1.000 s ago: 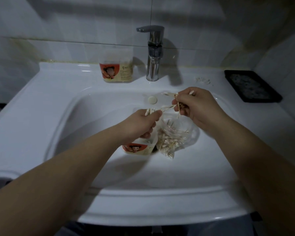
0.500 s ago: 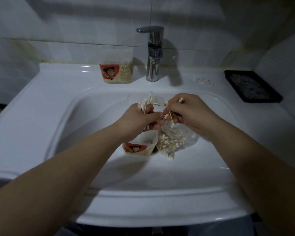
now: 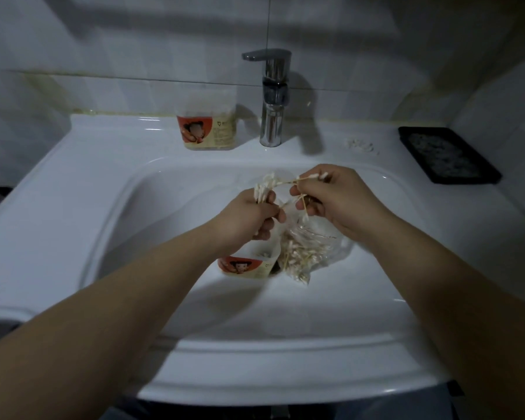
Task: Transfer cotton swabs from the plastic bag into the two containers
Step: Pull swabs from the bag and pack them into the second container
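My left hand [image 3: 249,216] grips a bunch of cotton swabs [image 3: 265,186] upright, their white tips sticking out above the fist. My right hand [image 3: 334,198] pinches several more swabs [image 3: 308,178], which point left toward the bunch. Both hands hover over the sink basin. Below them lies a clear plastic bag [image 3: 306,253] holding many swabs. Beside it on the left stands an open container [image 3: 249,265] with a red label, partly hidden by my left hand. A second container [image 3: 206,128] with the same label stands on the sink ledge left of the tap.
The white sink [image 3: 73,207] fills the view, with a chrome tap [image 3: 273,98] at the back. A black tray [image 3: 446,154] lies on the ledge at the right. A small white heap [image 3: 359,144] lies on the ledge right of the tap.
My left hand rose off the container and took a bunch of swabs upright. My right hand came left to meet it, then drew slightly apart with several swabs between its fingers.
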A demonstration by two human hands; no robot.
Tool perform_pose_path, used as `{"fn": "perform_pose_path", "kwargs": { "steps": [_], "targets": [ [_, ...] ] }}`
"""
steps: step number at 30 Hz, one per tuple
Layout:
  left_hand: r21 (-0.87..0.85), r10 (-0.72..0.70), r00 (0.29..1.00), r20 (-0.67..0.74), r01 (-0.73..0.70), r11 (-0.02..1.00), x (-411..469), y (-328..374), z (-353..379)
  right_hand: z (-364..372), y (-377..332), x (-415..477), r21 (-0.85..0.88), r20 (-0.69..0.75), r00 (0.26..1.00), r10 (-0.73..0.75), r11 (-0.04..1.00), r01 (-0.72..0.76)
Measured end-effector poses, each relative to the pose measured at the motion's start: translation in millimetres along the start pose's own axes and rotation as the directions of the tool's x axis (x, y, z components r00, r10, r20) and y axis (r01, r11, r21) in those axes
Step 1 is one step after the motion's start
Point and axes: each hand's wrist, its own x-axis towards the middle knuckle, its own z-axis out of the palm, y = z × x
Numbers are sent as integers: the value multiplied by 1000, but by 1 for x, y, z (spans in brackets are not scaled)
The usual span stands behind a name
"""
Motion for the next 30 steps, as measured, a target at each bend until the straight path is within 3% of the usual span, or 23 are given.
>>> {"fn": "perform_pose_path", "kwargs": {
  "steps": [5, 8, 12, 16, 26, 30],
  "targets": [
    [-58, -80, 993, -86, 75, 995, 4, -3, -4, -6, 1, 3, 3, -38, 999, 15, 1000, -15],
    [-90, -46, 994, -96, 38, 995, 2, -2, -1, -3, 2, 1, -10, -13, 999, 40, 999, -41],
    [65, 131, 985, -109, -124, 990, -1, 2, 3, -2, 2, 0, -60, 50, 997, 55, 997, -52],
    [216, 196, 975, -108, -169, 962, -2, 0, 0, 0, 1, -4, -102, 127, 988, 87, 992, -75],
    [-132, 152, 980, -126, -168, 977, 8, -6, -2, 0, 1, -4, -142, 157, 984, 84, 988, -62],
    [-236, 122, 961, -246, -182, 954, 10, 0, -6, 1, 2, -7, -255, 197, 976, 92, 966, -40]
  ]
}}
